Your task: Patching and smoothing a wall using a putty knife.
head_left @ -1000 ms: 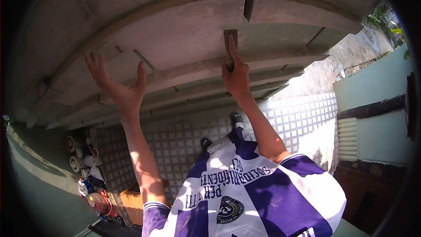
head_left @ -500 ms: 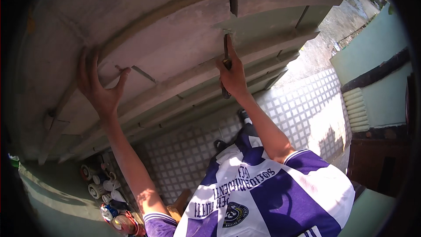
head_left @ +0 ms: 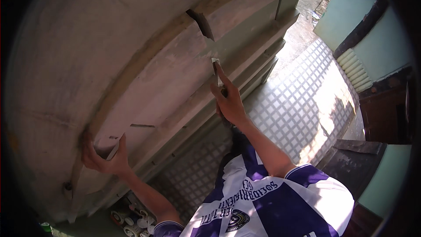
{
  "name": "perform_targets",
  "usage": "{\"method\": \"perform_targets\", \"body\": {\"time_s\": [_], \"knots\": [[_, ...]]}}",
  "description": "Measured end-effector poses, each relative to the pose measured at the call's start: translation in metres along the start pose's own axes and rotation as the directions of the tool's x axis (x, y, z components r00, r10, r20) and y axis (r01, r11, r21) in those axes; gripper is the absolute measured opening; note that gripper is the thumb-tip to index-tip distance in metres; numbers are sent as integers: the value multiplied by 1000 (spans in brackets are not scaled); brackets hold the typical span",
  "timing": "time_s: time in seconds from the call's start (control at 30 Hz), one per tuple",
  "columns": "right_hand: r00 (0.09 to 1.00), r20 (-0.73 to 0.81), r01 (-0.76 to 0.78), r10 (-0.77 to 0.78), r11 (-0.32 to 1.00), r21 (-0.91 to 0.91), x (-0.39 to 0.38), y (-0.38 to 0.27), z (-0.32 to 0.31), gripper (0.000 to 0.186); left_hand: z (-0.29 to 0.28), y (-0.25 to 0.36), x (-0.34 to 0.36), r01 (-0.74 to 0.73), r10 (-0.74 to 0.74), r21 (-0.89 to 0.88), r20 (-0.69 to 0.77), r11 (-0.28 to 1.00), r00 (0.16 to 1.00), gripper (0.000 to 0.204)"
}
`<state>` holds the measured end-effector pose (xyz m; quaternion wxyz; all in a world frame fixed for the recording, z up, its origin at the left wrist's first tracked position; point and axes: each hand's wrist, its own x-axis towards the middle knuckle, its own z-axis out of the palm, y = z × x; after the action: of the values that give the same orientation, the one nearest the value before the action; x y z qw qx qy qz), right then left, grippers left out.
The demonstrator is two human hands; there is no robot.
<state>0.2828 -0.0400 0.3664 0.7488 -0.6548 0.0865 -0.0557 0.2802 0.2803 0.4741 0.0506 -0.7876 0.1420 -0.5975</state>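
A large panel [head_left: 166, 87] with a brownish curved edge and a worn pinkish-green face fills the upper left. My left hand [head_left: 107, 160] rests at its lower-left end, fingers spread over the curved edge and thumb apart on the face. Between thumb and fingers nothing is held. In my right hand [head_left: 230, 103] is a narrow-bladed putty knife [head_left: 215, 68], my index finger stretched along the blade. Its tip meets the face below a dark slot [head_left: 201, 24], where a small pale dab shows. My palm hides most of the handle.
Stepped ledges [head_left: 245, 63] run along the panel's near side. Below lies a checkered tile floor [head_left: 302, 92], sunlit on the right. Several cans and containers [head_left: 131, 221] stand at the lower left. A pale green wall [head_left: 351, 8] and a dark brown cabinet [head_left: 386, 118] are at right.
The view has turned, so the panel now slants more steeply and both hands appear lower. Relative to the panel, my left hand and the knife tip stay at about the same places.
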Motion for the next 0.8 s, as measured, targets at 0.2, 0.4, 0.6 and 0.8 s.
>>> {"method": "perform_targets", "body": {"time_s": [0.2, 0.4, 0.6, 0.8], "knots": [[996, -76, -28, 35, 996, 90, 5, 15, 20, 52, 0, -12, -6, -28, 28, -42, -3, 999, 1000, 80], [979, -202, 11, -2, 999, 40, 9, 18, 40, 51, 0, -15, -4, -57, 57, -11, -4, 998, 998, 85], [974, -217, -31, 66, 987, 160, 12, 14, 45, 50, 1, -8, -5, -27, 30, -57, 47, 998, 998, 85], [954, -297, 7, 38, 989, 147, 9, 6, 55, 50, -2, -2, 7, -100, 101, -48, 22, 994, 995, 73]]}}
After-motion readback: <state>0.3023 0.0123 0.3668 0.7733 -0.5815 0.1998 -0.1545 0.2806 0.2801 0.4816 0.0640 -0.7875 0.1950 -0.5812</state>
